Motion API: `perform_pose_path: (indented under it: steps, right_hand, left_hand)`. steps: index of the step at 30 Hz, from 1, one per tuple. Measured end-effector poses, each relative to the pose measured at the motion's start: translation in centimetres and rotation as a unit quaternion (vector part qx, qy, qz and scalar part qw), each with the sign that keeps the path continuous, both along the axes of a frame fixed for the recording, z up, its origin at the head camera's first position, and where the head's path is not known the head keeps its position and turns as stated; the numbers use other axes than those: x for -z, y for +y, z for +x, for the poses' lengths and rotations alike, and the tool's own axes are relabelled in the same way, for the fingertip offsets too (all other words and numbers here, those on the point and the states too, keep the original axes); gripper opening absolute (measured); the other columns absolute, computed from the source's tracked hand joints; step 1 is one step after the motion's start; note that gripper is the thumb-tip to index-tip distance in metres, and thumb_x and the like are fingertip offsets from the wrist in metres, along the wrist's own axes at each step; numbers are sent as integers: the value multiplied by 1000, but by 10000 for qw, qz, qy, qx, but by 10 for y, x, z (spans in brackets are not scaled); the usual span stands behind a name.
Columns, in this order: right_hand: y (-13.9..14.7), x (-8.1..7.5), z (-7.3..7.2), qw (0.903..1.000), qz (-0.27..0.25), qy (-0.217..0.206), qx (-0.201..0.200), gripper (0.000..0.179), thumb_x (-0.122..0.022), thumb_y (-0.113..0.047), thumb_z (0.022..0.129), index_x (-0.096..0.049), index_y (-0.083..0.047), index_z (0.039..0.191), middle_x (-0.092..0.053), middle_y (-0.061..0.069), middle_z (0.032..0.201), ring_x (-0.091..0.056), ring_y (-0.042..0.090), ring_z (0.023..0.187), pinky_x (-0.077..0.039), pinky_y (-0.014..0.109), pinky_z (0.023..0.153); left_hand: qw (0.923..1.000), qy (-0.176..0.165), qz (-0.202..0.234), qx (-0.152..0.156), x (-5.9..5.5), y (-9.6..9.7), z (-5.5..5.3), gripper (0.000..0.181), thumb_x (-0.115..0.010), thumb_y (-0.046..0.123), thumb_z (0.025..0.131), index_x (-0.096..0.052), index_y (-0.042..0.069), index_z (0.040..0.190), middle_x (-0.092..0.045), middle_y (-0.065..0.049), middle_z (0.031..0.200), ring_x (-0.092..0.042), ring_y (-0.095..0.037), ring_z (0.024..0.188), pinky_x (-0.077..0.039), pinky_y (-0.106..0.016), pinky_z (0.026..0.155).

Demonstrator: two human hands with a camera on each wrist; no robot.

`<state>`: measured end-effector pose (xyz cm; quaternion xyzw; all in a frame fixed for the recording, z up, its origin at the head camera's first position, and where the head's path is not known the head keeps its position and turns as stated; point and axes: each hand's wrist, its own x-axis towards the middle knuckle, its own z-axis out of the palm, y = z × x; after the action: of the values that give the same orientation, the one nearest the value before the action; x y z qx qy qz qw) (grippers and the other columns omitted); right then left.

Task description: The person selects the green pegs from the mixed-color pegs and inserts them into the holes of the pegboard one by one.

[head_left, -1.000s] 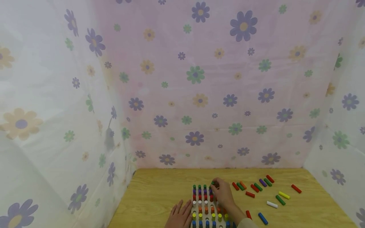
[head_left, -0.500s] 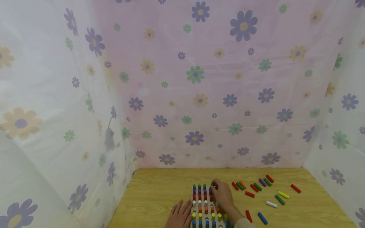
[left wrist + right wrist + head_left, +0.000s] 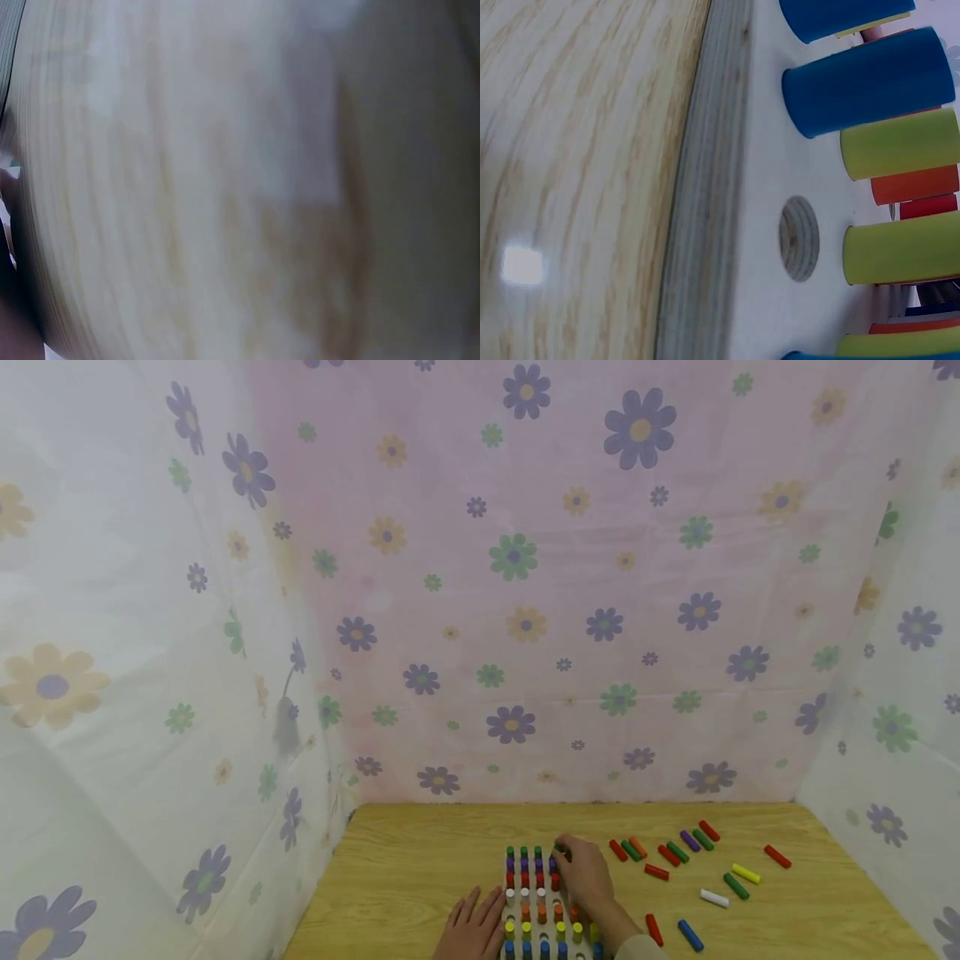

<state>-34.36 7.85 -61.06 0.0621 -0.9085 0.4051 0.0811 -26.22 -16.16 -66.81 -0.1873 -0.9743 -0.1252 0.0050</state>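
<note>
A pegboard stands at the table's near middle, with upright coloured pegs in rows: green farthest, then purple, red, white, orange, yellow and blue. My right hand reaches over its right side. The thumb and fingers pinch a green peg at the far row, right of three standing green pegs; the fingers mostly hide it. My left hand lies flat, fingers spread, against the board's left edge. In the right wrist view an open hole shows beside a blue peg. The left wrist view is mostly blurred wood grain.
Loose pegs lie scattered on the wooden table right of the board, among them a red peg, a yellow peg, a white peg and a blue peg. A flowered sheet encloses the back and sides.
The right hand's fingertips have lowered slightly at the far row, and the green peg's top, visible before, is now mostly covered. My left hand has stayed in place.
</note>
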Motion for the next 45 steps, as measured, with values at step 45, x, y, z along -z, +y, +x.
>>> perform_pose_path:
  steps: [45]
  right_hand:
    - [16, -6, -1, 9829, -1802, 372, -51, 18, -61, -6, 103, -70, 3, 117, -70, 18, 104, -65, 21, 87, -56, 24, 66]
  left_hand:
    - [9999, -88, 5, -64, 1, 1, -1, 62, -20, 58, 110, -46, 27, 156, -43, 11, 160, -40, -34, 146, -36, -56, 116]
